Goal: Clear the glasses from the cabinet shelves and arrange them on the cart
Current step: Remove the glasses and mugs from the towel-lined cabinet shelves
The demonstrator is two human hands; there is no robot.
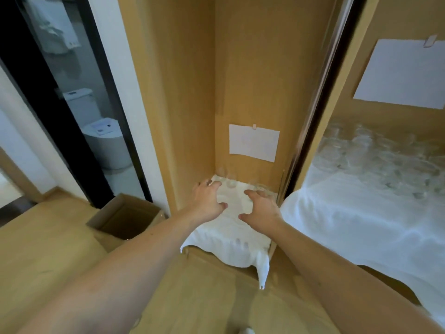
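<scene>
Two compartments of the wooden cabinet (252,68) are lined with white cloth (231,239). Many glasses (375,160) crowd the right shelf; a few blurred ones stand at the back of the left. Your left hand (209,200) and right hand (261,208) reach there with fingers spread, grasping nothing.

Looks like a home or hotel room: a toilet (84,102) behind the glass door (72,92) upper left, wooden cabinet (187,92) at center, wood floor (48,237) lower left.
</scene>
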